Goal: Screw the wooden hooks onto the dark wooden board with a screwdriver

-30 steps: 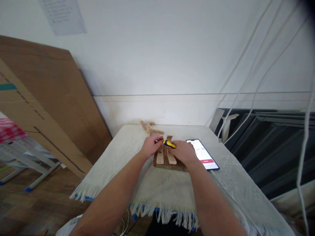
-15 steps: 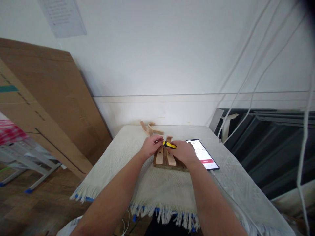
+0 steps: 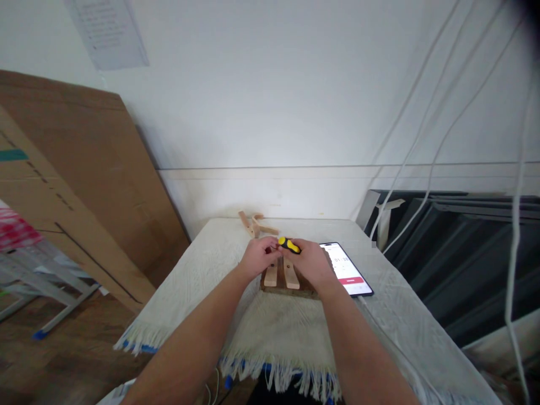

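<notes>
My right hand is closed on a screwdriver with a stubby yellow-and-black handle. Close beside it, the fingertips of my left hand are pinched together near the handle's left end. Whatever they pinch is too small to make out. Below both hands lies a dark brown wooden board. On it rest two pale curved wooden pieces, the left one with a dark hole or screw showing and the right one alongside. The hands hide the far parts of both pieces and much of the board.
More pale wooden pieces lie at the table's back. A lit phone showing a timer sits right of the board, a white cable running nearby. A fringed cream cloth covers the table. A large cardboard box leans at left.
The screwdriver handle has tilted slightly, and my hands have drawn closer together over the board. My left fingertips are now pinched nearer the handle. The view has shifted a little.
</notes>
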Available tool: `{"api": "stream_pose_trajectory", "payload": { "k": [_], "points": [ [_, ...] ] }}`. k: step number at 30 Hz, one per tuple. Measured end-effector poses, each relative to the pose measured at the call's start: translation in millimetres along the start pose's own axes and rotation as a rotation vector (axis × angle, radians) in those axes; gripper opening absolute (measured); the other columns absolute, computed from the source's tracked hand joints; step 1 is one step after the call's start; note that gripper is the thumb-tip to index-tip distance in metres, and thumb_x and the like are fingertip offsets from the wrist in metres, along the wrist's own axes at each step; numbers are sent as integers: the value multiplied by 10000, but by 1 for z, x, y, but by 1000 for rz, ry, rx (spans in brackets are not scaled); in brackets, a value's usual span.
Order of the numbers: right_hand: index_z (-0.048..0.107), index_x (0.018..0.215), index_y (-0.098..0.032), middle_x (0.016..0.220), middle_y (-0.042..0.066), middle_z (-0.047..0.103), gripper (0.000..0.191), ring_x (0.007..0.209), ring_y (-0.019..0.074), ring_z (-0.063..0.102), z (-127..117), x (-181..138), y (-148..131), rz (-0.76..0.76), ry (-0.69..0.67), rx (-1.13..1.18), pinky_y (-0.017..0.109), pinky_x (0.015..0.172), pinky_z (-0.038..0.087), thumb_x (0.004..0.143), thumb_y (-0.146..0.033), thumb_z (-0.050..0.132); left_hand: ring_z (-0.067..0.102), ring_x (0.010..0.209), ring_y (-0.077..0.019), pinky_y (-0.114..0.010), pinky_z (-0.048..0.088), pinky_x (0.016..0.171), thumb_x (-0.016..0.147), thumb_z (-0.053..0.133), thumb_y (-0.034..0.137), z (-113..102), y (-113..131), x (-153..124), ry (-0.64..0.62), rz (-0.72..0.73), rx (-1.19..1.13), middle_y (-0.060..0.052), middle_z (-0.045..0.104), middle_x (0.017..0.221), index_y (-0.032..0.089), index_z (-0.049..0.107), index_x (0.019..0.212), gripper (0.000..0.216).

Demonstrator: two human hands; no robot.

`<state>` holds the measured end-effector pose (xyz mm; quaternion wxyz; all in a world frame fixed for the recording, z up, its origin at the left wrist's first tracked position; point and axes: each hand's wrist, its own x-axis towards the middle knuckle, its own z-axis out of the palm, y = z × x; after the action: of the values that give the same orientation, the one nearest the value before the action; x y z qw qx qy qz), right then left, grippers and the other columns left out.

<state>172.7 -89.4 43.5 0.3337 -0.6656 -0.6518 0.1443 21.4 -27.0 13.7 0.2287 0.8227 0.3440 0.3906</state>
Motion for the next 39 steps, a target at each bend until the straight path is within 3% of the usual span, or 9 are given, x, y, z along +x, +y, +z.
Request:
{"api": "stream_pose_trajectory", "payload": {
  "k": [7, 14, 18, 22, 30, 39],
  "points": [
    [690, 895, -209, 691, 22, 666, 281, 597, 139, 566, 1, 2, 3, 41, -35, 101, 208, 534, 336, 784, -410, 527, 542, 603, -85, -206, 426, 576, 716, 608, 202, 2, 1, 1, -5, 30, -66, -47, 651, 916, 134, 637, 769, 91],
    [674, 836, -188, 695, 39, 657, 302, 605, 136, 554, 0, 4, 3, 79, 21, 92, 207, 522, 317, 802, -430, 496, 519, 545, -82, -201, 422, 533, 706, 619, 232, 3, 0, 0, -41, 18, -77, -50, 668, 906, 143, 602, 1036, 342],
    [665, 795, -183, 695, 50, 655, 323, 626, 146, 565, 0, 8, 8, 159, 33, 34, 214, 520, 310, 808, -445, 479, 567, 640, -112, -222, 442, 636, 742, 489, 142, 4, -2, -1, -130, 60, 73, -37, 675, 829, 148, 661, 939, 262],
    [672, 779, -175, 699, 63, 660, 334, 648, 155, 585, 3, 11, 12, 193, -31, -16, 218, 517, 306, 807, -448, 480, 589, 690, -121, -222, 442, 680, 790, 445, 192, 3, -4, -1, -196, 64, 142, -22, 682, 793, 177, 693, 922, 282],
    [676, 830, -144, 766, 93, 680, 322, 676, 158, 604, 15, 17, 22, 109, -85, -44, 218, 516, 310, 831, -384, 462, 613, 715, -126, -214, 454, 692, 799, 438, 204, 4, -6, -1, -229, 68, 123, -25, 703, 826, 181, 711, 892, 289],
    [687, 809, -168, 766, 98, 687, 342, 726, 189, 626, 9, 16, 17, 186, -102, -125, 225, 517, 310, 822, -435, 474, 623, 827, -135, -242, 469, 792, 812, 465, 195, 3, -4, 1, -242, 157, 1, -34, 696, 858, 176, 701, 744, 246]
  ]
}}
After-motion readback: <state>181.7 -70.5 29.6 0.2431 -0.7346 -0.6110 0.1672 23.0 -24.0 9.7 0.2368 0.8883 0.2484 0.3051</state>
